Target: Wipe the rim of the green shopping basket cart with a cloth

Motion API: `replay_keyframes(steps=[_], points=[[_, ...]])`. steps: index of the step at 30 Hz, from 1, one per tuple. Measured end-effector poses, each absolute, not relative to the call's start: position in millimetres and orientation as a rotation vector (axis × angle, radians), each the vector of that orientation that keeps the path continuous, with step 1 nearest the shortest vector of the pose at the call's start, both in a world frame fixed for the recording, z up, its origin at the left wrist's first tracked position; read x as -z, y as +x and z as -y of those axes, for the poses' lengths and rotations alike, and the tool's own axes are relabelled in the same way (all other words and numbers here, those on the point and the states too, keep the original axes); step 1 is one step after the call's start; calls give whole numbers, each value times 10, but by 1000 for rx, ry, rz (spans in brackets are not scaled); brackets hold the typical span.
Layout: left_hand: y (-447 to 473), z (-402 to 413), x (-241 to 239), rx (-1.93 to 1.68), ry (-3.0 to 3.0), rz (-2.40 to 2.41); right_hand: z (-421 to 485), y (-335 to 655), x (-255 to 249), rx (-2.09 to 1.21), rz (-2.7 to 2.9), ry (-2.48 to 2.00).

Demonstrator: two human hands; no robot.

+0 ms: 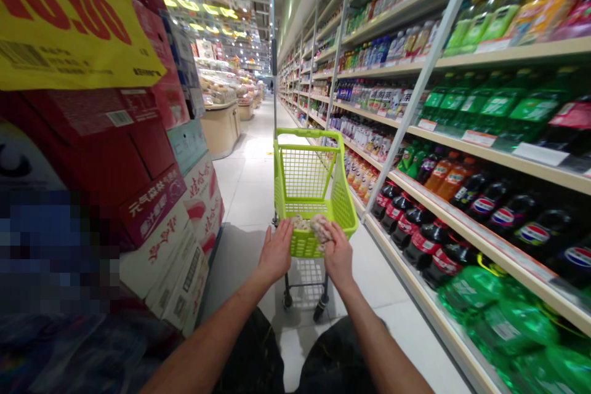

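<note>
A lime-green shopping cart [308, 208] stands in front of me, its near wall facing my body. My left hand [277, 253] rests at the left of the near rim, fingers stretched out and pointing forward. At the right of that rim, my right hand [338, 256] is closed round a crumpled beige-pink cloth [319, 228]. More of the same pale material shows on or just behind the rim between the hands; whether it is one piece with the cloth I cannot tell. The palms are hidden.
Shelves of drink bottles [489, 98] line the right side. Stacked drink cartons [175, 252] rise close on the left, under a yellow price sign [69, 24]. A pale tiled floor [249, 191] runs ahead between them, past wooden display counters [221, 129]. A thin pole [274, 55] stands beyond the cart.
</note>
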State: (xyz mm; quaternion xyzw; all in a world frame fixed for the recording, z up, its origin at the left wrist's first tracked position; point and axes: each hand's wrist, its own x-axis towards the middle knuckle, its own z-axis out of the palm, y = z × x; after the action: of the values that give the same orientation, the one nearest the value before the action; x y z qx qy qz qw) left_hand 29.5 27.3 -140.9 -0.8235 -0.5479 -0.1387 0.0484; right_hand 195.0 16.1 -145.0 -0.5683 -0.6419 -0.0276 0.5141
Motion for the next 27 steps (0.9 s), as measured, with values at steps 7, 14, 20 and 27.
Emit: replay_keyframes(steps=[7,14,20,27], points=[[301,-279,1480,467,-2477,1645,-298,1975,1393,250,1860,-1468],[239,-299,1436,395,-2497,1613,-378,2535,1628,359,1945,-1315],[326,-276,1454,476,-2472,1655,-356,2495,1691,310,1734,-1351],[275,-255,1414,438,-2515,1639,-308,2297,1685,284,1841,-1241]])
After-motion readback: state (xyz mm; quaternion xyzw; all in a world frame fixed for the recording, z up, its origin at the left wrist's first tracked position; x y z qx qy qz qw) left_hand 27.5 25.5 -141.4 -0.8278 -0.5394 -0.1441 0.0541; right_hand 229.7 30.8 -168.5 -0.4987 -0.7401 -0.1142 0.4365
